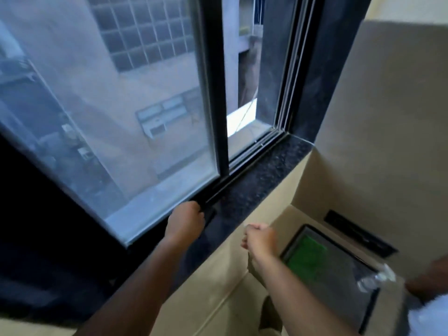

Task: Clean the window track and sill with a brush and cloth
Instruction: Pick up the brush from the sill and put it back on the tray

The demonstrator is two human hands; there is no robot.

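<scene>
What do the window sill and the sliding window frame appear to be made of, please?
The window sill looks like polished dark stone, probably granite: black with fine pale speckles and a faint sheen. The sliding window frame appears to be black-coated metal, likely aluminium, judging by its slim, straight, smooth profile, though plastic cannot be excluded. The window track beside the sill shows thin parallel rails of similar make.

Dark speckled polished stone sill [261,180], glossy. Black metal sliding window frame [215,88], matt, with smooth ribbed metal track [252,151]. Hazy, dusty glass pane [116,98]. Matt beige painted wall [383,122]. Crinkled clear plastic bottle [374,278].
</scene>
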